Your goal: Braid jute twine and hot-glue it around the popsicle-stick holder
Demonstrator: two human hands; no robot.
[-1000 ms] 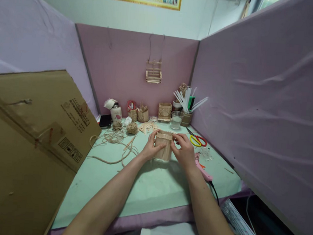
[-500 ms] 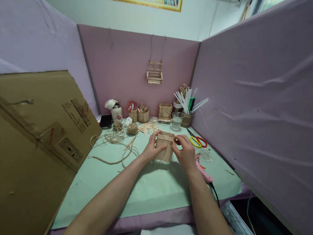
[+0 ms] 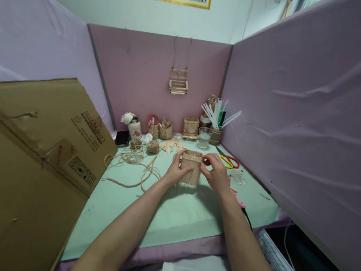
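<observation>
A small cup made of upright wooden craft sticks (image 3: 190, 175) stands or hovers low over the green table, with a raised band around its upper part. My left hand (image 3: 175, 171) wraps its left side, thumb across the front. At the right upper edge, my right hand (image 3: 213, 170) has thumb and fingers pinched together against the cup; whatever lies between the fingertips is too small to make out. A pink tool with a black cord (image 3: 241, 203), probably a glue gun, is mostly hidden behind my right forearm.
Balls of twine (image 3: 153, 146) and loose strands lie left of centre, near loose craft sticks (image 3: 170, 145). Scissors (image 3: 229, 161) lie to the right. A clear cup of liquid (image 3: 204, 138) and white sticks in a pot (image 3: 216, 136) stand behind. A large cardboard box (image 3: 36, 161) leans at left.
The view has tilted down slightly. The cup and both hands have shifted a little to the right, the hands keeping nearly the same hold. More of the pink tool is covered by my forearm.
</observation>
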